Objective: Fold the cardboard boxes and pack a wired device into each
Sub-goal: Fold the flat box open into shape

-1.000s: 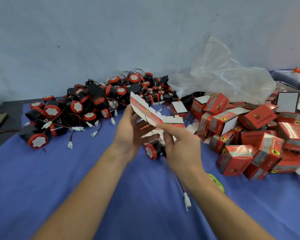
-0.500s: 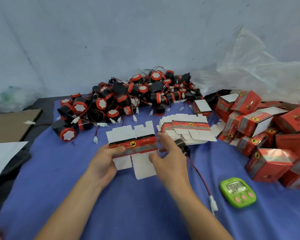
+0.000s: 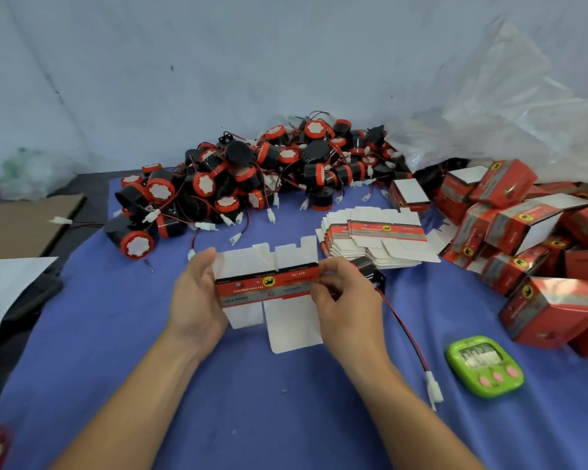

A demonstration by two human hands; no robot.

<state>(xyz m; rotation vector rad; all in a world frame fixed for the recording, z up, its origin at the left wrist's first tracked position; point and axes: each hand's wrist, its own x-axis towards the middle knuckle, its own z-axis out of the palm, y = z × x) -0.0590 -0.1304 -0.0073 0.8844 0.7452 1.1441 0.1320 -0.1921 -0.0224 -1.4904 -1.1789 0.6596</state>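
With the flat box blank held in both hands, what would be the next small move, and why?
Probably press the ends of the box blank inward to open it into a sleeve: the left hand and right hand grip opposite ends, and its flaps are unfolded.

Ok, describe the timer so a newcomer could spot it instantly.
Start at the blue cloth. Toward its right, just nearer than the heap of red boxes, lies the timer. It alone is bright green, with pink buttons.

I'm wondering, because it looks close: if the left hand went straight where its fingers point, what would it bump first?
Probably the pile of wired devices. The left hand, gripping the flat box, points away across the cloth toward it, though depth is unclear.
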